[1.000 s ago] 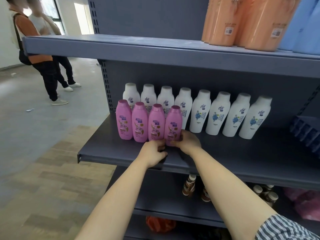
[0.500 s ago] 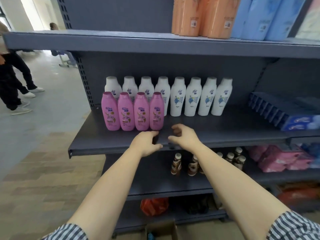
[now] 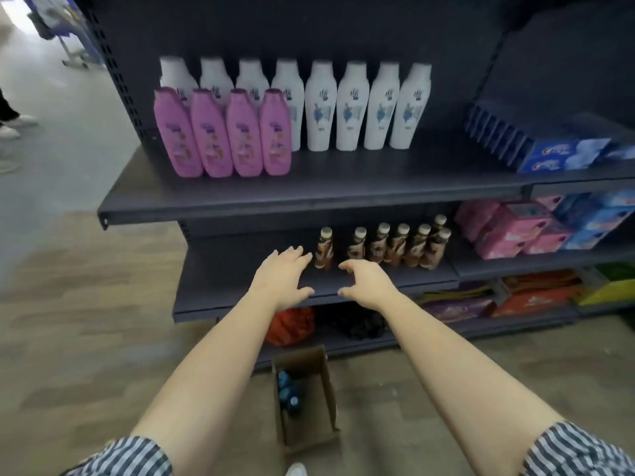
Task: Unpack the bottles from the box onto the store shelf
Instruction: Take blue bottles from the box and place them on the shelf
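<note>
Box (image 3: 311, 426) on floor holds blue bottles (image 3: 287, 393). Left hand (image 3: 280, 280) and right hand (image 3: 367, 281) hover empty, fingers loosely spread.

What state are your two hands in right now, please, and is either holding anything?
Left hand: open, fingers spread, holding nothing.
Right hand: open, fingers loosely curled, holding nothing.

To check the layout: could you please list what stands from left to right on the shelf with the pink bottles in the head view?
Four pink bottles → four white bottles standing clear → blue boxes. Four more white ones stand behind the pink row, so they are left out.
</note>
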A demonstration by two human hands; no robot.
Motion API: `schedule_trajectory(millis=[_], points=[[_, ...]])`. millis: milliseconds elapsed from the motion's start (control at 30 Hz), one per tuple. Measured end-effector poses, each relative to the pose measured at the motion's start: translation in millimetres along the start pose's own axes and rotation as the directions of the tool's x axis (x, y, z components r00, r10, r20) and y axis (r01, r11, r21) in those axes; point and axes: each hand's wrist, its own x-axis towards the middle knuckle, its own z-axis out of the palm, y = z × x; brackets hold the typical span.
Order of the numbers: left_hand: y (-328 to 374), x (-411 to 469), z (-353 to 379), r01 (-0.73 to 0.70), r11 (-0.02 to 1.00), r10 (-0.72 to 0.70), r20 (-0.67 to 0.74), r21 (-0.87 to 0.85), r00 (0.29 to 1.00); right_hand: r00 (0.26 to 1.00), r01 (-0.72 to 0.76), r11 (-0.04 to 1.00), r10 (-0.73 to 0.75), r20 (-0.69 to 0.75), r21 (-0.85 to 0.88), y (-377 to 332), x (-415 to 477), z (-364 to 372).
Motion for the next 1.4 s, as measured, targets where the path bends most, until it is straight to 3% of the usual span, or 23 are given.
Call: schedule_trajectory(millis=[300,733,1133,1300,1400], points=[[7,-43,163,0.12,0.991,-0.099,0.301,-0.054,0.948,0.961,-0.113,0.993,0.115,0.251,-0.019,72,-19,137],[-39,1,417,0.215,0.972,-0.148,0.465,-0.095,0.873,0.897,-0.154,0.988,0.147,0.416,-0.017,151,66,380],[-63,73,566,-0.023,0.979,-0.085,0.501,0.205,0.861,0.85,-0.211,0.977,0.169,0.499,0.028,212,126,550],[-66,86,603,-0.043,0.955,-0.143,0.579,0.295,0.802,0.842,-0.226,0.973,0.172,0.511,0.045,225,142,602],[-70,85,620,-0.042,0.951,-0.146,0.562,0.308,0.814,0.846,-0.21,0.977,0.172,0.504,0.02,230,150,628]])
